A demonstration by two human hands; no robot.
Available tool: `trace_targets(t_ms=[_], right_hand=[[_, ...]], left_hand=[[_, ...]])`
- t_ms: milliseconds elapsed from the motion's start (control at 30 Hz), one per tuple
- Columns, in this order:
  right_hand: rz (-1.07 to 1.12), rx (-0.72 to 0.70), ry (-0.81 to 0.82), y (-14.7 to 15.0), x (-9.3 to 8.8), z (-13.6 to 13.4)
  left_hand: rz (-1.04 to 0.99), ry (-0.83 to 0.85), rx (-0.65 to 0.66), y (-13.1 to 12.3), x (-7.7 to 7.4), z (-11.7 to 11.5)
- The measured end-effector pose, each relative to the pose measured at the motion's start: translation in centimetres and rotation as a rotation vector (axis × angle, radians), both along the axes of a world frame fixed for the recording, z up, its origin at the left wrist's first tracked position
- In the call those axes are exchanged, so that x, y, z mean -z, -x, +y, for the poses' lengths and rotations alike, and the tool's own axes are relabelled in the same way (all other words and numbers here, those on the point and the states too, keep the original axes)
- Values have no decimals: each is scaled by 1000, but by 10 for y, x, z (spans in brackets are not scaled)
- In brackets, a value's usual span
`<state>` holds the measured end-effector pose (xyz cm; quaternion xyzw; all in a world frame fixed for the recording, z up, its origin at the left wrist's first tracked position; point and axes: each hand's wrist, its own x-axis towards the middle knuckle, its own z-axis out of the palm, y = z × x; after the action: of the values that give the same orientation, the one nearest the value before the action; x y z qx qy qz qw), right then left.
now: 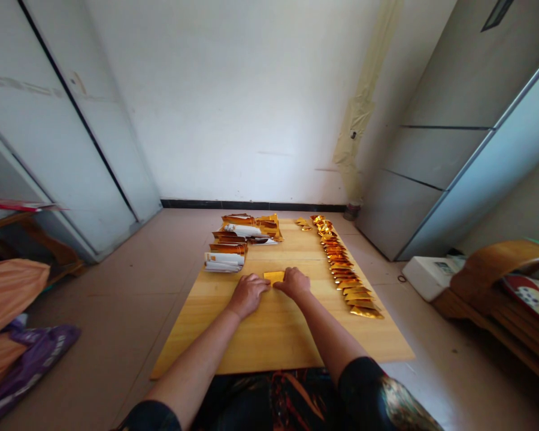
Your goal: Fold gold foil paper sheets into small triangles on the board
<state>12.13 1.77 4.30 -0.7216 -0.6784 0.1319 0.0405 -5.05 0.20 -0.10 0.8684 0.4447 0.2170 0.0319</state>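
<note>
A small gold foil piece (273,276) lies on the wooden table (251,341), between my two hands. My left hand (250,293) touches its left edge, with the fingers close together. At its right side, my right hand (293,284) has thumb and fingers on the foil. Down the right side of the table runs a long row of folded gold foil pieces (345,278). White and gold wrappers (224,258) are stacked at the left, and more flat wrappers (265,227) lie at the far edge.
A few small gold pieces (303,224) lie near the table's far edge. Beyond stands a white wall (233,108). A grey refrigerator (431,137) and a wooden seat (489,293) are on the right; orange and purple bags (40,353) are on the left.
</note>
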Motion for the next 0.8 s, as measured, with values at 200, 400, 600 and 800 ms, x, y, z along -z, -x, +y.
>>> trace_targets(t_ms=[200,400,600,800], right_hand=[[10,48,40,4,0,3],[94,72,103,-4,-2,7],[201,84,98,-17,1,13],[240,76,80,-30,8,18]], left_hand=[[-21,-1,-4,-1,2,1],[-32,-11,-5,-1,5,1],[-38,-14,-8,-1,4,1],[-33,5,-17,-2,2,1]])
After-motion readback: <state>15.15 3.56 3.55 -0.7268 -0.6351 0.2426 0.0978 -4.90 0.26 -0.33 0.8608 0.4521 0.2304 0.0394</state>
